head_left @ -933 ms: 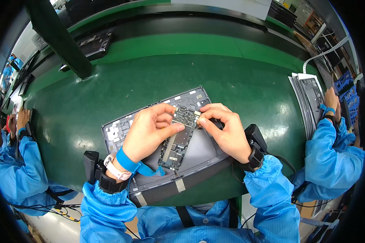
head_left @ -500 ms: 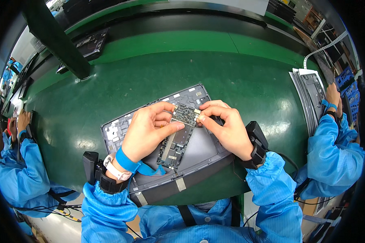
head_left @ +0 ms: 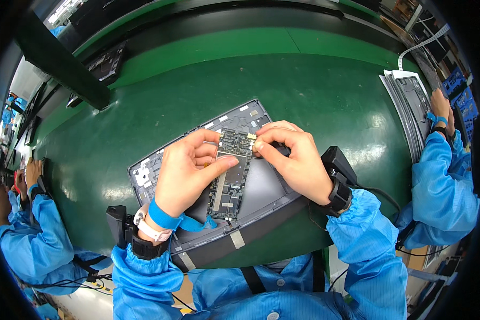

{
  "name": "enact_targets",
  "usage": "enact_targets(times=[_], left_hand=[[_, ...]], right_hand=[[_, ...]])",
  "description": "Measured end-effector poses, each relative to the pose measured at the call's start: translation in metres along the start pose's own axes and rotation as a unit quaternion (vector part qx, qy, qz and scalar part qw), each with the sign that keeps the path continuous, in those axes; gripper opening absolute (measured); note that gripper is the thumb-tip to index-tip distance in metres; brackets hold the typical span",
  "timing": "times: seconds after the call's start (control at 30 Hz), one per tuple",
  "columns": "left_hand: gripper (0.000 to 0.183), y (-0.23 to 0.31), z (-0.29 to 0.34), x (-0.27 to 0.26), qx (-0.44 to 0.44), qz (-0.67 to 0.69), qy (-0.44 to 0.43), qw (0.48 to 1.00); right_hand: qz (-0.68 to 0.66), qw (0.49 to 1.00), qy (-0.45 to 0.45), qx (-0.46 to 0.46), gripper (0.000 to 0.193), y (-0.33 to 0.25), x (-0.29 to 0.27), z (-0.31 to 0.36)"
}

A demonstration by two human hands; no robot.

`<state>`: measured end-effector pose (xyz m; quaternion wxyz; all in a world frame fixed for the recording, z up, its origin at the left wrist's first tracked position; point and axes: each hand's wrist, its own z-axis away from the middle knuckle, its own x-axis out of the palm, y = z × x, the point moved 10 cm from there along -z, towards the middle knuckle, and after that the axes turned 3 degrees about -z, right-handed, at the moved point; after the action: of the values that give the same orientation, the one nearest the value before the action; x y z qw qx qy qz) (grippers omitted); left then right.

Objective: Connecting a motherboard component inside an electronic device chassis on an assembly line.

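Observation:
Between my hands is a long, narrow circuit board [head_left: 232,176], dark with small chips and a pale strip along its length. My left hand [head_left: 189,170] is closed on its left side, the thumb lying across its face. At the upper right corner, the fingertips of my right hand [head_left: 289,154] pinch the edge near a small light connector; what exactly lies between them is hidden. Below the board rests a grey laptop casing [head_left: 272,181], tilted on the table, its inside facing up. A blue strap [head_left: 164,214] wraps my left wrist.
The green table [head_left: 325,96] surrounds the casing. A stack of flat panels [head_left: 402,112] stands at the right, beside a co-worker's arm [head_left: 445,176]. Another co-worker [head_left: 34,224] works at the left. A dark post [head_left: 64,64] rises at the back left, near another open casing [head_left: 105,64].
The board has turned slightly more upright in my hands. Both hands keep their hold, and the whole view has shifted a little.

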<state>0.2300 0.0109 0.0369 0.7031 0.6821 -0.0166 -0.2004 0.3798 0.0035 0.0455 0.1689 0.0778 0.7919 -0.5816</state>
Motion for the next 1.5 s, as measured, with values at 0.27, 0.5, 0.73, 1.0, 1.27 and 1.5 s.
enact_targets(times=[0.27,0.5,0.73,1.0,1.27,1.5], left_hand=[[0.034,-0.002,0.001,0.000,-0.015,0.008,-0.002,1.000],[0.033,-0.002,-0.001,-0.001,-0.012,0.007,0.003,1.000],[0.033,-0.002,-0.001,0.001,-0.010,0.021,-0.007,1.000],[0.031,0.001,0.000,0.002,-0.011,-0.002,-0.002,1.000],[0.028,0.009,0.003,0.001,0.022,-0.021,0.012,0.999],[0.030,0.003,0.002,0.000,-0.004,0.022,0.007,1.000]], right_hand=[[-0.040,0.999,0.002,0.011,0.009,0.002,0.000,0.000],[-0.007,1.000,0.002,-0.003,0.009,0.000,0.000,0.000],[-0.004,1.000,0.000,-0.003,0.010,-0.001,0.000,0.000],[-0.001,0.996,0.047,-0.075,0.010,-0.008,-0.004,0.000],[-0.036,0.999,-0.003,0.002,0.008,0.002,0.000,0.000],[-0.033,0.999,0.002,0.001,0.008,0.001,0.000,0.000]])
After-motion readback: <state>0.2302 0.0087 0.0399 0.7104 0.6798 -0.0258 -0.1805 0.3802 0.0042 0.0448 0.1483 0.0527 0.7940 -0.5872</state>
